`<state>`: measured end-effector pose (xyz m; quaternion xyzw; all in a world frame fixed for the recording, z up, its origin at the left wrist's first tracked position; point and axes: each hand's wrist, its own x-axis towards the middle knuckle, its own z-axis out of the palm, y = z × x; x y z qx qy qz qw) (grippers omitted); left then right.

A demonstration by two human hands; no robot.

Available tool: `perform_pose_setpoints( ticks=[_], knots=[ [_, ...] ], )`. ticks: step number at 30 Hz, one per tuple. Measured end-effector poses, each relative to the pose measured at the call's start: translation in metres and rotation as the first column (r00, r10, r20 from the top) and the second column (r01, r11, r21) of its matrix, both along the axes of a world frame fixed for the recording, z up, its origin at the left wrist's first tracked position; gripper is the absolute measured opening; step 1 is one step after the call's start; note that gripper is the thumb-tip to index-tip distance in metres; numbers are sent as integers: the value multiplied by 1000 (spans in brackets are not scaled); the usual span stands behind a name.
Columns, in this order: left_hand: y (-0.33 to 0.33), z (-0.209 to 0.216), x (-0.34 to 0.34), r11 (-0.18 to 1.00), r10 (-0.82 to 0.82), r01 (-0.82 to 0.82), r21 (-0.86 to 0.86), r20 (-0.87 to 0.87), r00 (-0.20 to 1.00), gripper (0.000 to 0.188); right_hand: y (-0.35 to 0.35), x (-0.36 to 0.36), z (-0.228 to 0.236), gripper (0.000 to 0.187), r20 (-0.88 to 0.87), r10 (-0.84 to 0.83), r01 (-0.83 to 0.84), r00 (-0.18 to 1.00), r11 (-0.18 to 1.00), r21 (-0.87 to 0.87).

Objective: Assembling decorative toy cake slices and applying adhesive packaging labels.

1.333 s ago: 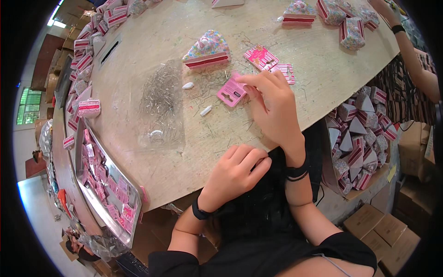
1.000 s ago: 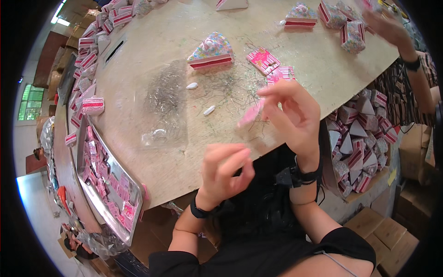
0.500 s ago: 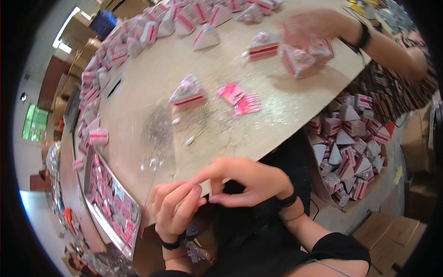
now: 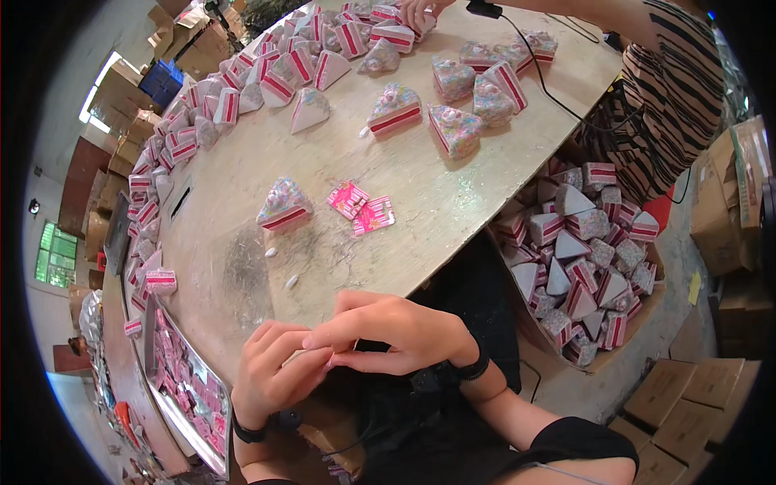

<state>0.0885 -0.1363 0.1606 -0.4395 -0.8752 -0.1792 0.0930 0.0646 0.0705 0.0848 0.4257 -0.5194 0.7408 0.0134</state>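
Over the table's near edge, my left hand and my right hand meet at the fingertips. Both are closed in a pinch; a tiny pinkish bit shows between them, too small to name. Beyond them on the table stands a toy cake slice with a sprinkled top and a red stripe. Two pink printed cards, one card overlapping the other card, lie to its right. Between the slice and my hands are two small white oval pieces, a farther piece and a nearer piece.
Many cake slices line the table's far and left edges. Several more slices stand at right, by a black cable. A metal tray of pink cards is at left. A full carton stands right; a co-worker's hand touches the far pile.
My fingertips have come closer together, and the whole view has shifted. The co-worker's hand has moved from the slices at right to the far pile; more slices now show at right.
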Motion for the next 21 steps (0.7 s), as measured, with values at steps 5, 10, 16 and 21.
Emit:
perform_pose_setpoints(
  ticks=[5,10,16,21],
  knots=[
    [12,9,-9,997,-62,56,52,127,990,20,6,-6,2,39,-177,-80,69,981,996,-63],
    [9,9,-12,997,-30,8,78,286,958,17,6,-8,-1,41,-147,-83,70,986,993,-93],
    [8,-1,-13,984,4,-53,173,269,963,19,8,-13,-7,38,-120,-93,91,988,996,-21],
    [9,-13,-13,980,6,-4,199,-10,1000,22,5,-17,-9,39,-95,-134,135,986,991,4]
  ],
)
